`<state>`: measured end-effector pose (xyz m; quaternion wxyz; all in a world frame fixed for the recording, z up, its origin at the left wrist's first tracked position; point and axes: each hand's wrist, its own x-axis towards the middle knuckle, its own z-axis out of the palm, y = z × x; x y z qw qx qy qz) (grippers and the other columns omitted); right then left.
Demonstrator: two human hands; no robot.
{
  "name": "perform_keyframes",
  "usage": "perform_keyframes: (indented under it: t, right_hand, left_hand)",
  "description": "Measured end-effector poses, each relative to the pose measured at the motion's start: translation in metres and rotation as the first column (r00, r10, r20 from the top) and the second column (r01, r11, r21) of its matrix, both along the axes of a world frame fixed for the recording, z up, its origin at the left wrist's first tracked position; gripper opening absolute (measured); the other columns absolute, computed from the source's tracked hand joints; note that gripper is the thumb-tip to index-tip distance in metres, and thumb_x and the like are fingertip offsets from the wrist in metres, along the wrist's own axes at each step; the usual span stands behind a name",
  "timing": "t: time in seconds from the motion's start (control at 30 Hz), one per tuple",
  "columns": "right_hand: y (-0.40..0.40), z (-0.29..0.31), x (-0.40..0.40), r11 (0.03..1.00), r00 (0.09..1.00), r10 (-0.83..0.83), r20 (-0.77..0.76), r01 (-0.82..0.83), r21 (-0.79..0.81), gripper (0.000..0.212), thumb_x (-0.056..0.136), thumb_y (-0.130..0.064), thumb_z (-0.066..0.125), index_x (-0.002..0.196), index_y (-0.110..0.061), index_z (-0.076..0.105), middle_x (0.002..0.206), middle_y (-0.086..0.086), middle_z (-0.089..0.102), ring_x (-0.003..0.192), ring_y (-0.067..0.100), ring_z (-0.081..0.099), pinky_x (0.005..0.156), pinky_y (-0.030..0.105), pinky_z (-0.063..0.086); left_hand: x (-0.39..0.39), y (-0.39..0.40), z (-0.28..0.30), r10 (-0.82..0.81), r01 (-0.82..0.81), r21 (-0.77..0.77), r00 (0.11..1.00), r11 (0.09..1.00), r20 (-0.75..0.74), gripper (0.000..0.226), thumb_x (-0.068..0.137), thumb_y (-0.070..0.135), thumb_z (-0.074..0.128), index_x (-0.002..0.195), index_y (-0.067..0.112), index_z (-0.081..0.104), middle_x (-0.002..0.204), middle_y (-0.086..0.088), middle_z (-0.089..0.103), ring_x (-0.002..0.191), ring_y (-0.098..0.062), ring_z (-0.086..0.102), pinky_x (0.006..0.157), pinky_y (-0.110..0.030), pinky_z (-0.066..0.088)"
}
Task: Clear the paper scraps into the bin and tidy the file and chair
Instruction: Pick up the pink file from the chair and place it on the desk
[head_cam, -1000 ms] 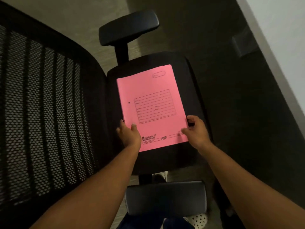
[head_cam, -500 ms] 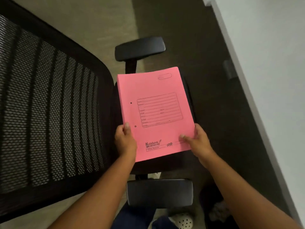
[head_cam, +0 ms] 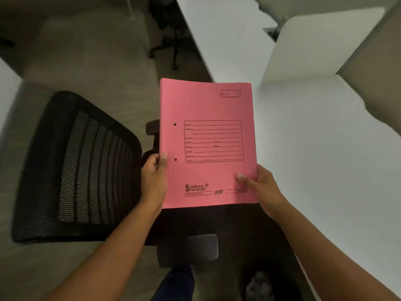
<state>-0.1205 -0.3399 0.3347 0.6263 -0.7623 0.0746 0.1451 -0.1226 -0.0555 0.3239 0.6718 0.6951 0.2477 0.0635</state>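
Head view | padded black armrest (head_cam: 187, 249) nearest | left hand (head_cam: 153, 180) and right hand (head_cam: 263, 190), each grip closed on a lower side edge of flat pink card file (head_cam: 206, 144), thumbs on cover, held above chair | black mesh chair (head_cam: 73, 168) left | smooth white surface (head_cam: 325, 148) right

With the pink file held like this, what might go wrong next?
1. Both hands, left hand and right hand, pinch only the lower edges of the pink file, so loose pages inside, if any, might slide out.
2. The file hides part of the office chair; its near armrest sits close below and may catch the person.
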Motion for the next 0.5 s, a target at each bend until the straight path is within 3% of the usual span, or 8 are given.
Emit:
perform_keyframes:
  t: [0.23,0.37,0.5]
  right_hand:
    - [-0.027,0.059,-0.001,0.986,0.980,-0.163,0.112,0.157,0.059,0.041,0.095,-0.037,0.076,0.134,-0.032,0.062,0.121,-0.009,0.077,0.106,0.019,0.077,0.086,0.040,0.066]
    - [-0.037,0.082,0.006,0.956,0.947,-0.285,0.148,0.271,0.109,0.041,0.096,-0.034,0.076,0.134,-0.032,0.062,0.119,-0.011,0.078,0.105,0.018,0.077,0.082,0.034,0.067]
    - [-0.041,0.101,0.022,0.921,0.905,-0.386,0.180,0.369,0.122,0.042,0.095,-0.035,0.076,0.134,-0.034,0.062,0.118,-0.014,0.077,0.105,0.018,0.077,0.084,0.037,0.067]
  left_hand:
    - [0.035,-0.031,0.058,-0.097,0.099,-0.012,0.989,0.995,0.110,0.030,0.103,0.056,0.059,0.107,0.029,0.073,0.091,0.011,0.082,0.076,-0.008,0.080,0.062,-0.026,0.062]
    - [0.071,-0.045,0.085,-0.208,0.211,0.001,0.962,0.978,0.177,0.023,0.101,0.050,0.067,0.109,0.029,0.073,0.096,0.009,0.083,0.082,-0.012,0.081,0.061,-0.022,0.063]
    - [0.113,-0.058,0.107,-0.306,0.309,0.020,0.927,0.951,0.215,0.019,0.100,0.051,0.068,0.109,0.035,0.072,0.099,0.009,0.083,0.082,-0.012,0.081,0.061,-0.025,0.065]
